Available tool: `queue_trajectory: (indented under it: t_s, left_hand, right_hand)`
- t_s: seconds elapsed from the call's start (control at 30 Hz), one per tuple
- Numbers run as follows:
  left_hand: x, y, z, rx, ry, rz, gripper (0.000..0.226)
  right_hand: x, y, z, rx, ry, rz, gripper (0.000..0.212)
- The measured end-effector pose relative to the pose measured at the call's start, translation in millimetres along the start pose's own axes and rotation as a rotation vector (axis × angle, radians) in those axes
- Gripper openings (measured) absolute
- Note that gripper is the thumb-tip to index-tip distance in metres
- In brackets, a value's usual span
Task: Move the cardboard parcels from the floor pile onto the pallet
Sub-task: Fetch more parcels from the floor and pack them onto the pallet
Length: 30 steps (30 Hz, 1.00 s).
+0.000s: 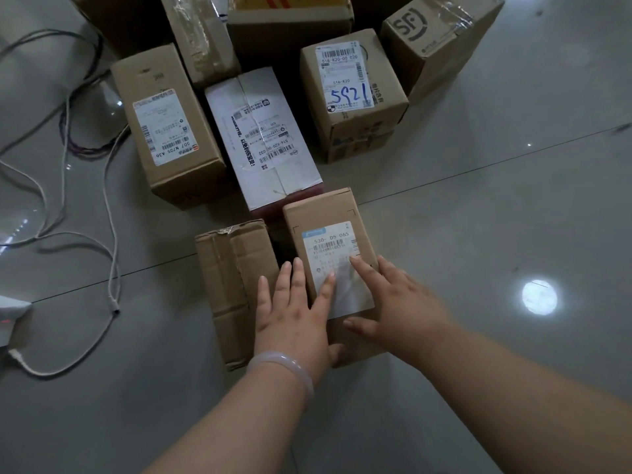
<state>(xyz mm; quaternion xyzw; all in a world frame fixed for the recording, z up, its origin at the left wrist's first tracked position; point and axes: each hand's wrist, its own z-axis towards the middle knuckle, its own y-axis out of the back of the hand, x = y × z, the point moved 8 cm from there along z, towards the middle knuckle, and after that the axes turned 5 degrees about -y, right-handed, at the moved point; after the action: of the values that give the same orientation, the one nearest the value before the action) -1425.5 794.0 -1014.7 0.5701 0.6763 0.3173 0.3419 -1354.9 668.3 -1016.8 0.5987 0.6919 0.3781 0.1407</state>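
Observation:
Several cardboard parcels lie in a pile on the grey tiled floor. Nearest to me is a small brown parcel [325, 220] with a white shipping label. My left hand [290, 313], with a pale bangle on the wrist, lies over its left edge with straight fingers. My right hand [393, 302] rests on its right side, the forefinger on the label and the thumb across the near end. A plain taped parcel [229, 285] sits right beside it on the left. No pallet is visible.
Behind lie a white-wrapped parcel [263, 135], a tall brown box [164, 124], a box marked 5921 [352, 94] and an SF-printed box [437, 39]. Loose cables [68, 138] trail over the floor [496, 217] at the left. A white object [10, 316] shows at the left edge.

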Motion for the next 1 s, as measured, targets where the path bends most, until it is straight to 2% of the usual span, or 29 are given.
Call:
queue_trajectory:
  t_s: [0.17,0.33,0.57,0.67,0.8,0.93,1.0]
  left_hand:
    - [-4,4,13,-0.025,-0.022,-0.075,0.099]
    - [0,4,40,0.061,-0.036,-0.051,0.111]
    - [-14,35,35,0.120,-0.130,-0.301,0.116]
    - [-29,89,10,0.095,-0.197,-0.395,0.116]
    - [-57,197,-35,0.061,-0.294,-0.432,0.117]
    - [-95,322,-106,0.035,-0.415,-0.417,0.113]
    - [-111,361,-135,0.048,-0.460,-0.398,0.112]
  right_hand:
    - [-23,-5,-3,0.010,-0.047,0.062,0.100]
    - [-20,-14,11,0.117,-0.040,0.317,0.112]
    - [-24,2,-10,0.017,-0.098,0.588,0.111]
    - [-22,50,-50,-0.081,-0.123,0.652,0.113]
    - [-13,150,-134,-0.244,-0.149,0.695,0.113]
    - [5,254,-249,-0.371,-0.215,0.742,0.110]
    - [16,286,-292,-0.413,-0.211,0.774,0.109]
